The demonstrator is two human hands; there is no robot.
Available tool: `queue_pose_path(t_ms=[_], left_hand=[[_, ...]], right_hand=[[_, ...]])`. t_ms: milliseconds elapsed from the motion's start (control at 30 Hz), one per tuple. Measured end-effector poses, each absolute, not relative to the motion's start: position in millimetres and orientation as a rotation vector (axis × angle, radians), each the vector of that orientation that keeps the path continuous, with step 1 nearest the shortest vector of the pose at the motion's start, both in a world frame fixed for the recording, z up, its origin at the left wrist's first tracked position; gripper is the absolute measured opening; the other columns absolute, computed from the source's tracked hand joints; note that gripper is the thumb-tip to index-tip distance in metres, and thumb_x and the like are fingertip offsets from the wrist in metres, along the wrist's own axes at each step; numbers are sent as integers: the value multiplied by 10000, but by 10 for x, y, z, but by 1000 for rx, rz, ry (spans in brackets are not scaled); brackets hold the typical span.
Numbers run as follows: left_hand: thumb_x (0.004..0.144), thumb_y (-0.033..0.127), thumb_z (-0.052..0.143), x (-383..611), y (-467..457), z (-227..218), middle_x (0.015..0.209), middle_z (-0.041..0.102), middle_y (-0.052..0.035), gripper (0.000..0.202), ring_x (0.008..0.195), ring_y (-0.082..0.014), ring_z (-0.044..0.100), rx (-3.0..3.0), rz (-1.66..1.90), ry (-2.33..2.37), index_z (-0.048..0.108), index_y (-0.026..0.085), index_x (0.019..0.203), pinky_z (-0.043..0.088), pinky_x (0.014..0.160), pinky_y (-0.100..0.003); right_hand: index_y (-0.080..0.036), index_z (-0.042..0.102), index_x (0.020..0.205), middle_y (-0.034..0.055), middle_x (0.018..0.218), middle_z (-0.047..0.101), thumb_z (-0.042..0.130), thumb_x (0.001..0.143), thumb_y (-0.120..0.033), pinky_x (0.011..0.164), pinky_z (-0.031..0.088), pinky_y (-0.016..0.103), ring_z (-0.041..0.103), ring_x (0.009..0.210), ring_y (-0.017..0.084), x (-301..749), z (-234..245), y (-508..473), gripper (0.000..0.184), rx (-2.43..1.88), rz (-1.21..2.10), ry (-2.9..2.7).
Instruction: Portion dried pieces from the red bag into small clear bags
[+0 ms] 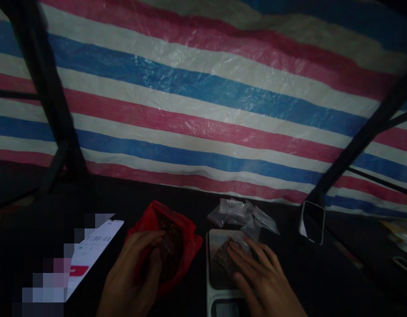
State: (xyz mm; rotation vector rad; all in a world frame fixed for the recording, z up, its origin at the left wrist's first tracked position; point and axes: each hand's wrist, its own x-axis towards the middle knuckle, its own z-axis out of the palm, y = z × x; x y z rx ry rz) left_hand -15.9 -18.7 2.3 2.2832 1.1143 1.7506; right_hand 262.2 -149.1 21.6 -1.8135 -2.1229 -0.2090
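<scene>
My left hand (pixel 134 268) reaches into the mouth of a red plastic bag (pixel 190 253) that holds dark brown, loose pieces (pixel 172 229). Its thumb and fingers are pinched around something small that looks partly clear; I cannot make out what. Over on the right, my right hand (pixel 259 273) has its fingers on a small clear plastic bag (pixel 222 256) with brownish contents, gripping its right side. That small bag rests on the plate of a digital scale (pixel 212 281). The display (pixel 225 308) at the scale's near end is too dim to read.
Several clear plastic bags (pixel 236 207) lie behind the scale. A lit phone (pixel 98 246), partly pixelated, is at left; a white-edged device (pixel 312 222) leans by the right frame bar (pixel 349 154). Another dark bar (pixel 48 88) stands left. Striped sheeting (pixel 203 127) hangs behind the black table (pixel 190 304).
</scene>
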Motion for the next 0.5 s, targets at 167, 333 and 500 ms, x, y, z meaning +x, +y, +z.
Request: queue_pose_path(t_ms=[167,333,500], left_hand=[[981,248,543,-109,-194,29,962,752,2,183,836,-170,779,2309,1744,1120,649,316,1114,655,712,-237],[964,222,563,-22,-229,36,961,769,11,200,837,-168,788,2280,1740,1025,662,322,1107,658,732,-226],[981,234,594,97,-378,-112,1062,783,-4,226,948,-182,792,2150,1604,910,692,345,1152,659,802,-244]], right_hand=[[-328,665,1448,64,1408,742,505,1057,-356,1026,541,554,669,1295,337,2699,79,-1417,423,-1896,-253,-1735],[-282,813,1087,85,1090,822,618,956,-342,936,545,526,727,1063,346,2710,39,-1254,242,-1967,-35,-1461],[-278,802,911,51,937,810,622,946,-326,847,575,368,761,912,262,2559,245,-1228,190,-1674,219,-1331]])
